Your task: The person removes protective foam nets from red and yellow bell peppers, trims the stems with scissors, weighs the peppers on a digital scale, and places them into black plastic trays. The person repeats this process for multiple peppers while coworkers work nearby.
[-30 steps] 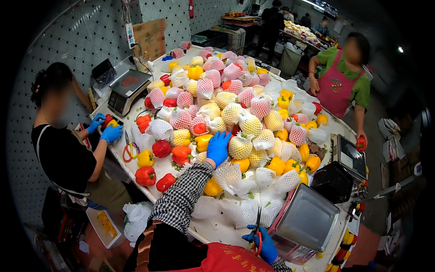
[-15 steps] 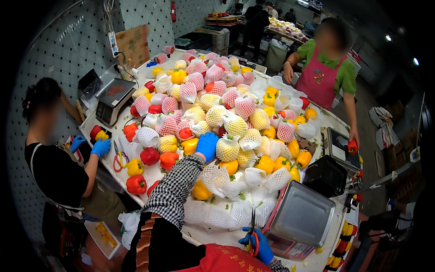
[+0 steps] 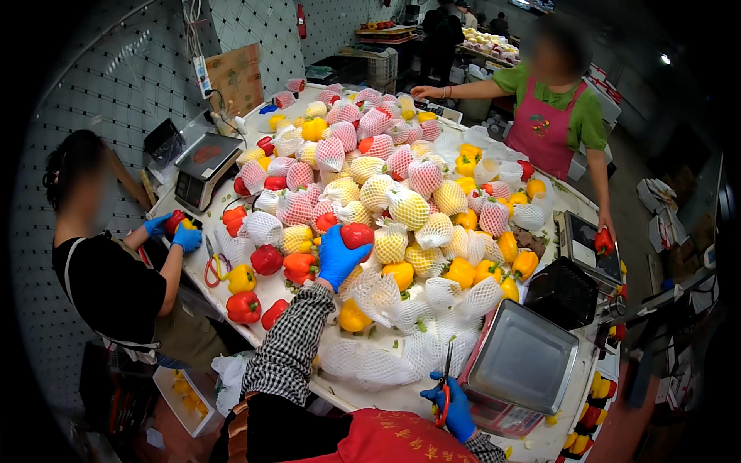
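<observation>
In a blue glove, my left hand (image 3: pixel 338 258) is closed on a red bell pepper (image 3: pixel 356 234), which has no net on it. It is over the near side of a heap of peppers, many in white, pink or yellow foam nets (image 3: pixel 423 177). A yellow bell pepper (image 3: pixel 354 315) lies just below that wrist, beside crumpled white foam nets (image 3: pixel 370 363). My right hand (image 3: pixel 457 410), also gloved in blue, grips red-handled scissors (image 3: pixel 446 386) with the blades pointing up and away from me, left of a scale.
A scale with a grey metal tray (image 3: pixel 525 355) stands at the near right, next to a black basket (image 3: pixel 562 292). Another scale (image 3: pixel 207 166) sits on the left edge. One co-worker (image 3: pixel 108 270) handles peppers at left; another in a pink apron (image 3: pixel 544 119) stands across.
My left hand has come back slightly from the heap and now has a red bell pepper in it. The co-worker across has stretched one arm toward the far end of the table.
</observation>
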A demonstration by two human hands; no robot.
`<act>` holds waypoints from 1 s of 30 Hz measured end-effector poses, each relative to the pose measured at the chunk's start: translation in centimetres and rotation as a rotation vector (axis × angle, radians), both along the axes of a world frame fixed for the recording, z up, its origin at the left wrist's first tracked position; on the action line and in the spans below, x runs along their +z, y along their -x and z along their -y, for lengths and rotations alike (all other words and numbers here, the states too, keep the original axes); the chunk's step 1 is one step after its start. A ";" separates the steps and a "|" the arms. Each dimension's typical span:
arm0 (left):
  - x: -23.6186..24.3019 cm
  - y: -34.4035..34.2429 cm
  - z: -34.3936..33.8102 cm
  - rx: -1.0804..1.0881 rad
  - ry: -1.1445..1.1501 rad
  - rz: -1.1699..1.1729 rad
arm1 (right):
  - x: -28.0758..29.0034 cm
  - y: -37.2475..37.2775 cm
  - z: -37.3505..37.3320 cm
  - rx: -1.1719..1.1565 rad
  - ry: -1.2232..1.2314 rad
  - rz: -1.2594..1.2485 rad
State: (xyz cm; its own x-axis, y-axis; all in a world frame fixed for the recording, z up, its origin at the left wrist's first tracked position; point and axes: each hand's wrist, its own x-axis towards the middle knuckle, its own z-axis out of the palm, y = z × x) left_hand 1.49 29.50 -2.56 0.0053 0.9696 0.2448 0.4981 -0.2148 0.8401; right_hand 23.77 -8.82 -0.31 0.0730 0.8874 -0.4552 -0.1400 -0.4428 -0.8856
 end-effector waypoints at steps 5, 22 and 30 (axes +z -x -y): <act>2.1 0.5 6.3 -0.289 0.453 1.080 | -0.5 0.5 -0.7 0.000 -0.101 0.046; -0.2 -2.3 20.4 -0.636 1.030 1.707 | 2.6 1.6 -1.5 0.160 -0.322 0.534; -0.6 -1.5 22.0 -0.669 0.871 1.421 | 2.5 1.6 -0.6 0.152 -0.354 0.583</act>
